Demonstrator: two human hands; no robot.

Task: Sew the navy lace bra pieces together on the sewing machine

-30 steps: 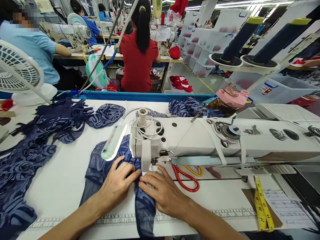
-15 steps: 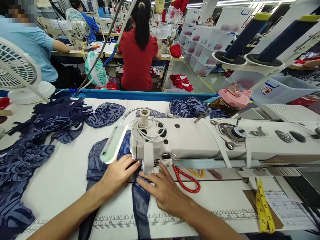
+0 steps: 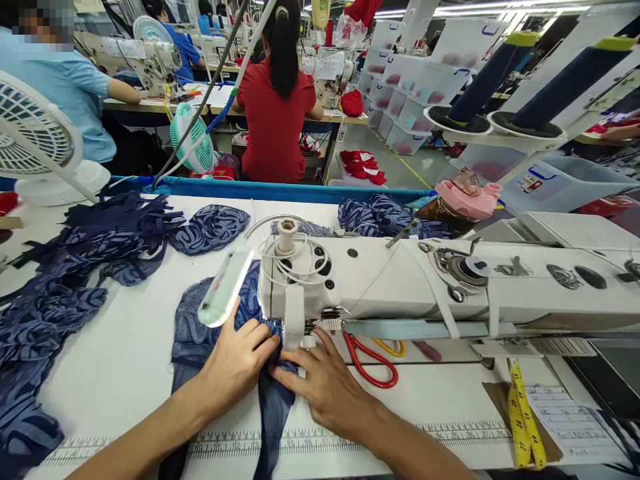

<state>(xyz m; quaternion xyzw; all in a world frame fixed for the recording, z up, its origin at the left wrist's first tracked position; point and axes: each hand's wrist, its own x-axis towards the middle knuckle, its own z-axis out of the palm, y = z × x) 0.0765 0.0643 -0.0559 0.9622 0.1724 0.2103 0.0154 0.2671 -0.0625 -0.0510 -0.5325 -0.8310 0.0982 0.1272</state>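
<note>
A white sewing machine (image 3: 400,280) stands across the table. Under its needle lies a piece of navy lace fabric (image 3: 200,327), with a darker strip of it hanging toward me over the table's front edge. My left hand (image 3: 235,363) lies flat on the lace just left of the needle, fingers stretched out and pressing it down. My right hand (image 3: 320,383) rests on the fabric just right of the needle, fingers flat against the cloth beside the presser foot. The needle itself is hidden behind the machine head.
Red-handled scissors (image 3: 373,367) lie under the machine arm. A heap of navy lace pieces (image 3: 60,293) covers the table's left side. A yellow tape measure (image 3: 523,417) and a paper sheet lie at right. White fan (image 3: 35,140) at far left. Other people sew beyond.
The fabric strip has moved further under the needle and the part hanging toward me looks narrower. Both hands have stayed at the presser foot, shifting slightly with the cloth.
</note>
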